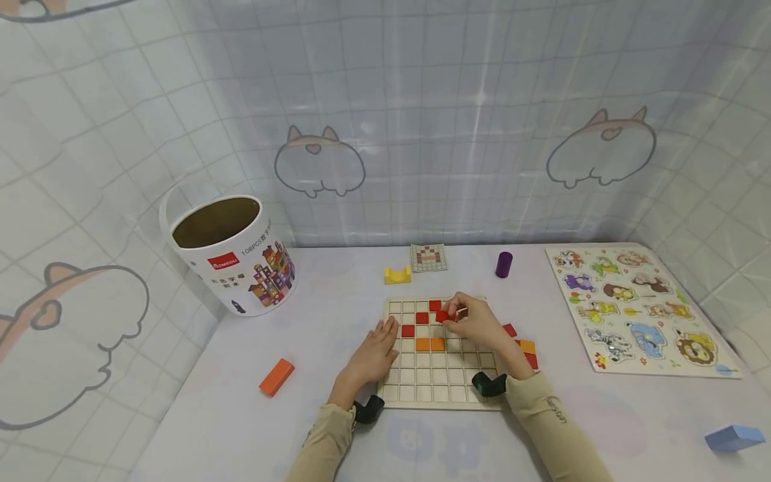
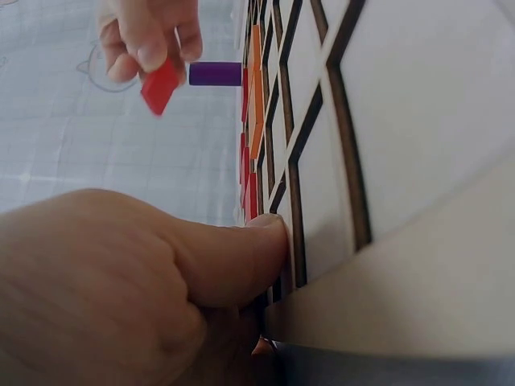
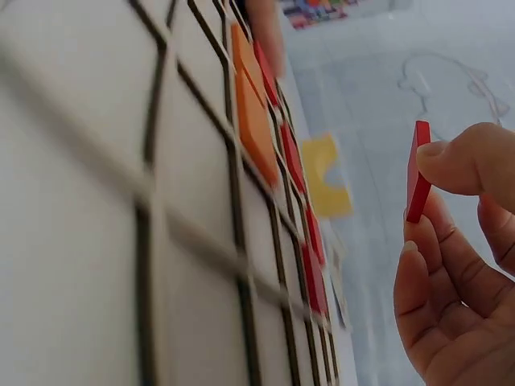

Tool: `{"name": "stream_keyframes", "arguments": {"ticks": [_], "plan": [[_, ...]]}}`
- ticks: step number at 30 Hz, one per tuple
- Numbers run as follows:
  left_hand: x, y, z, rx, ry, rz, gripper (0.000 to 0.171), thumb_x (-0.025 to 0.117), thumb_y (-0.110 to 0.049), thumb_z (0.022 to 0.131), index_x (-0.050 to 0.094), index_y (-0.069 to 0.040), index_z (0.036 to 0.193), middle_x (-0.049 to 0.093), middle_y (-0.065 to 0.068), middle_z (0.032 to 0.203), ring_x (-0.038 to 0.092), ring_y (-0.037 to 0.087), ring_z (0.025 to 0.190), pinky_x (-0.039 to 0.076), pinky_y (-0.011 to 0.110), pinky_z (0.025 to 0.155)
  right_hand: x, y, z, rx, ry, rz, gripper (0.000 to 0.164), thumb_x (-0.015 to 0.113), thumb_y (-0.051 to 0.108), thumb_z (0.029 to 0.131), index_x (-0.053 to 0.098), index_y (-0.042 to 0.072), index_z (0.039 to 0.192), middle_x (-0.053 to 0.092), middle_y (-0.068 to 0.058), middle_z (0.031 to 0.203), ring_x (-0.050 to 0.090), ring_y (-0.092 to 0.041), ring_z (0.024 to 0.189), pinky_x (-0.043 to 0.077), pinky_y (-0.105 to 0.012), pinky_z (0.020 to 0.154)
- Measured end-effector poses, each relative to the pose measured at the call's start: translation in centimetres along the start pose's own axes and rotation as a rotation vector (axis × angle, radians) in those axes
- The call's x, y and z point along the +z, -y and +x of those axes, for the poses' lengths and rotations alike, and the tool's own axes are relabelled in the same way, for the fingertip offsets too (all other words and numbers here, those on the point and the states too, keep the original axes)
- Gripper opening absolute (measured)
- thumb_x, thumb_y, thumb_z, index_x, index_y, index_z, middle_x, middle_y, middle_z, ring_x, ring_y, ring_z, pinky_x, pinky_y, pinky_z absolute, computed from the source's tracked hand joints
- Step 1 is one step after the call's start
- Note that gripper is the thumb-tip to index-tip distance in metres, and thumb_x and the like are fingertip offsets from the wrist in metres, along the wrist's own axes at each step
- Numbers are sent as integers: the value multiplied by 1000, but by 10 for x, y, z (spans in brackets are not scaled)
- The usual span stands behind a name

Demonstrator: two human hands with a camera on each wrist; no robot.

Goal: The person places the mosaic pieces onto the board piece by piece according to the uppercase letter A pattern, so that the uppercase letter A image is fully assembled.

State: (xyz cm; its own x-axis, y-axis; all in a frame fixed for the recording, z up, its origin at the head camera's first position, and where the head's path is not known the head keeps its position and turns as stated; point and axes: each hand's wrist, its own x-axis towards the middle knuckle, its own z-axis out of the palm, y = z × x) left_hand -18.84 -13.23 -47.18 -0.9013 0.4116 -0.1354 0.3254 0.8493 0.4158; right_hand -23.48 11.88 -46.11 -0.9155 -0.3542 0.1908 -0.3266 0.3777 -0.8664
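A wooden grid board (image 1: 424,395) lies on the table, with two orange square tiles (image 1: 430,344) side by side and several red square tiles (image 1: 408,331) set in a slanting line above them. Thumb and fingertips of my right hand (image 1: 478,325) pinch another red tile (image 3: 418,170), tilted over the upper part of the board. My left hand (image 1: 373,351) rests along the board's left edge with its fingers extended; its thumb touches the rim in the left wrist view. Loose red and orange tiles (image 1: 527,346) lie beside the board's right edge, partly behind my right forearm.
Behind the board are a patterned card (image 1: 429,258), a yellow notched block (image 1: 398,275) and a purple cylinder (image 1: 504,264). A white tub (image 1: 241,268) stands at the back left, near an orange block (image 1: 277,377). To the right lie an animal puzzle board (image 1: 632,358) and a blue block (image 1: 733,438).
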Motion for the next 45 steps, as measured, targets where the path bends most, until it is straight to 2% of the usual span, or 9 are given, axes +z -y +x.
{"name": "stream_keyframes", "arguments": {"ticks": [4,10,14,18,36,41,45], "plan": [[0,0,0,-5,1,0,58,45,-14,101,24,6,151,17,19,161,15,40,149,20,56,119,21,6,6,-23,49,9,18,74,3,80,56,4,85,68,-11,101,63,-19,89,53,-26,78],[0,-1,0,-6,-3,-13,58,46,-15,101,25,6,151,18,19,161,15,40,149,20,56,119,48,7,11,-53,142,-41,20,75,3,79,58,9,85,66,-4,91,61,-11,82,52,-20,74],[0,-1,1,-4,-1,-4,58,46,-14,101,25,6,151,18,19,161,15,40,149,20,56,119,58,4,10,-77,183,-83,20,77,3,79,59,9,86,64,-1,85,59,-7,77,50,-18,70],[0,0,1,1,-5,-2,58,46,-14,101,25,6,150,19,20,161,16,40,149,20,57,118,63,3,8,-108,179,-122,21,78,4,79,59,9,86,63,0,83,53,-7,75,46,-18,67],[-2,0,0,-6,-8,-15,58,47,-14,100,25,5,151,19,19,161,16,40,149,19,57,119,66,4,7,-112,157,-140,21,80,9,77,63,9,90,64,0,86,54,-11,78,46,-20,70],[-2,-1,0,-6,-6,-16,58,45,-14,101,23,5,151,17,19,161,14,40,149,18,56,119,55,6,6,-73,141,-125,23,80,12,78,65,9,96,67,-3,94,60,-15,86,51,-24,76],[-2,-1,-1,1,-12,-15,57,45,-13,101,24,6,151,18,20,161,15,41,149,19,57,119,35,6,5,-15,72,-85,24,78,12,81,66,8,100,69,-7,100,63,-21,94,52,-30,81]]}}
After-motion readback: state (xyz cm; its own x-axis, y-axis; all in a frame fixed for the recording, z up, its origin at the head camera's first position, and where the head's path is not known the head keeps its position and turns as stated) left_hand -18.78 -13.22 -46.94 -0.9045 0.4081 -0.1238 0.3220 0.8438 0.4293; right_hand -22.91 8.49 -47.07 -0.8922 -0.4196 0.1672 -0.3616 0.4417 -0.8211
